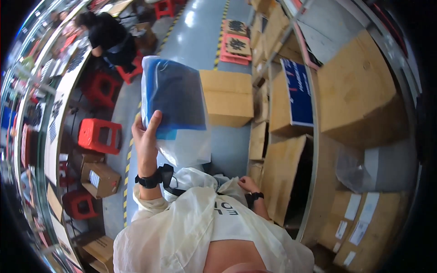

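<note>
A clear plastic bag [193, 145] with a folded dark and blue sheet-like item [175, 93] inside is raised in front of me. My left hand [146, 134] grips it at its left edge, the thumb lying across the front and the other fingers hidden behind. Lower and to the right, my right hand [248, 184] is closed at the edge of my pale jacket [182, 232], whose cloth is drawn out to the fingertips. Both wrists wear black bands.
Cardboard boxes fill the shelving [314, 182] on my right. A closed carton [227, 98] stands on the floor ahead, beyond the bag. Along the left runs a workbench [61, 113] with red stools [100, 136] and an open box [101, 178]. A person [109, 38] works there.
</note>
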The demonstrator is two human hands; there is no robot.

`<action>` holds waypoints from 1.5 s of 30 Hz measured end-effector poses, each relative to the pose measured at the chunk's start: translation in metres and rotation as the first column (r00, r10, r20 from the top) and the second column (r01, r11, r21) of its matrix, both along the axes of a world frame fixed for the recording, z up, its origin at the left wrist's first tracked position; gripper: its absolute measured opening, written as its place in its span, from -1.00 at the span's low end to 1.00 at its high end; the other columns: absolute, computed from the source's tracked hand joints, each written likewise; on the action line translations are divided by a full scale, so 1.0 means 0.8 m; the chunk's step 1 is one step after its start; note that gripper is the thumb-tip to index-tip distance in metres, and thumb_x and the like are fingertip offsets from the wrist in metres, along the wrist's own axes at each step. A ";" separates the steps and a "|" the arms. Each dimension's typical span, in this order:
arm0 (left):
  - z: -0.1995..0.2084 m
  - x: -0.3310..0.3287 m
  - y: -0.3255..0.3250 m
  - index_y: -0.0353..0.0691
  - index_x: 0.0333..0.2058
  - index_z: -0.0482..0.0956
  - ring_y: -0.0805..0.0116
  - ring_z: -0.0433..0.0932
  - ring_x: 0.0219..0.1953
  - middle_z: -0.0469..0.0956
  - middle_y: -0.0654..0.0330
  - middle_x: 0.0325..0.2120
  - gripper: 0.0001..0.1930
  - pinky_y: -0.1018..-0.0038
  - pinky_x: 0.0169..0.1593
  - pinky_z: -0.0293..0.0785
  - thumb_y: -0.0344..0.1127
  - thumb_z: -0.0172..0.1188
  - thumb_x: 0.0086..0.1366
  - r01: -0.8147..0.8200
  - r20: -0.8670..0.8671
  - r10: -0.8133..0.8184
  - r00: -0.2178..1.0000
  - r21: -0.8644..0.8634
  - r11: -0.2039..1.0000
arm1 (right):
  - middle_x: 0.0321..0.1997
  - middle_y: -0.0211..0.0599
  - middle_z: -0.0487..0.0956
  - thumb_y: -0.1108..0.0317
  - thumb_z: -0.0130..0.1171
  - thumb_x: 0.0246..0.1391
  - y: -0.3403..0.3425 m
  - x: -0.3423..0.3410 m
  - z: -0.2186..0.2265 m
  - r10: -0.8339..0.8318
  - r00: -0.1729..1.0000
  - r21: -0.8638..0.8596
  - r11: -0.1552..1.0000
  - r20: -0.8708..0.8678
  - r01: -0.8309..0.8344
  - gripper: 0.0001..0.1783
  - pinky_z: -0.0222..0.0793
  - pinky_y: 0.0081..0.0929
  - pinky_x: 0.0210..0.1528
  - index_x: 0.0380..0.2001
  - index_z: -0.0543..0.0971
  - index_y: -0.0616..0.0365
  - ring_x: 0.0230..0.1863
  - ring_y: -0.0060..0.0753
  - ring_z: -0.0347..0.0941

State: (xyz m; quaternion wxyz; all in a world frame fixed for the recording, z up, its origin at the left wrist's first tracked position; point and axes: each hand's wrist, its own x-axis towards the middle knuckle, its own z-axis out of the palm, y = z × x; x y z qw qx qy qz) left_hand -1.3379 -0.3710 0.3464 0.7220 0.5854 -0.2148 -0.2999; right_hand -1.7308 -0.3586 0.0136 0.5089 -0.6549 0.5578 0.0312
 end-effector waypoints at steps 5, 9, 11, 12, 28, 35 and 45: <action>-0.012 -0.076 -0.030 -0.31 -0.27 0.55 0.48 0.50 -0.49 0.58 0.25 -0.42 -0.74 0.62 -0.38 0.38 -0.25 0.30 0.17 0.373 0.445 -0.502 0.742 0.348 0.860 | 0.00 -0.33 0.46 0.11 0.00 0.26 -0.027 0.036 0.098 -0.393 0.597 0.131 0.892 0.699 0.433 -0.43 0.17 -0.46 0.22 0.23 0.21 0.16 0.13 -0.45 0.32; -0.029 -0.178 -0.043 -0.26 -0.20 0.57 0.25 0.59 -0.37 0.61 0.11 -0.30 -0.72 0.54 -0.30 0.48 -0.38 0.28 0.08 0.534 0.850 -0.461 0.254 0.275 0.800 | 0.34 -0.20 0.21 -0.40 -0.18 0.09 -0.063 0.053 0.246 -0.304 0.380 0.134 0.901 0.873 0.412 -0.03 0.02 -0.29 0.32 0.34 0.02 0.10 0.31 -0.31 0.13; -0.035 -0.211 -0.037 -0.24 -0.16 0.57 0.17 0.62 -0.28 0.61 0.07 -0.24 -0.67 0.50 -0.24 0.52 -0.43 0.27 0.03 0.615 0.958 -0.272 0.092 0.160 0.772 | 0.34 -0.20 0.19 -0.27 0.24 -0.10 -0.058 0.048 0.262 -0.381 -0.063 0.373 0.835 0.922 0.406 0.07 0.09 -0.28 0.30 0.31 0.07 0.15 0.26 -0.29 0.20; -0.032 -0.226 -0.030 -0.23 -0.15 0.58 0.16 0.62 -0.25 0.60 0.06 -0.21 -0.65 0.47 -0.24 0.53 -0.45 0.29 0.00 0.652 0.972 -0.231 0.051 0.143 0.745 | 0.34 -0.20 0.19 -0.27 0.24 -0.10 -0.054 0.040 0.265 -0.395 -0.062 0.382 0.819 0.916 0.429 0.07 0.09 -0.28 0.30 0.31 0.07 0.15 0.26 -0.29 0.20; -0.079 -0.133 0.026 -0.40 -0.30 0.50 0.36 0.58 -0.35 0.58 0.12 -0.39 -0.88 0.52 -0.32 0.48 -0.58 0.12 0.14 0.631 0.033 -0.630 0.776 -0.024 0.776 | 0.22 -0.14 0.35 0.00 0.51 -0.33 -0.028 0.000 0.270 -0.225 -0.300 0.340 0.842 0.927 0.418 0.08 0.25 -0.26 0.20 0.24 0.22 0.19 0.17 -0.20 0.33; -0.075 -0.152 0.025 -0.41 -0.31 0.49 0.51 0.52 -0.53 0.55 0.21 -0.47 -0.89 0.60 -0.49 0.35 -0.48 0.14 0.22 0.844 -0.166 -0.828 0.536 0.105 0.525 | 0.28 -0.05 0.26 0.00 0.44 -0.28 -0.030 0.005 0.254 -0.270 -0.217 0.334 0.869 0.938 0.364 0.10 0.25 -0.18 0.21 0.28 0.12 0.21 0.22 -0.12 0.28; -0.087 -0.171 0.003 -0.32 -0.45 0.54 0.62 0.44 -0.65 0.43 0.36 -0.75 -0.82 0.62 -0.63 0.23 -0.32 0.26 0.19 0.727 0.082 -0.778 0.622 0.309 0.614 | 0.25 -0.27 0.27 0.04 0.52 -0.33 -0.034 0.021 0.265 -0.324 -0.021 0.309 0.878 0.946 0.367 0.13 0.18 -0.30 0.23 0.27 0.12 0.15 0.22 -0.29 0.23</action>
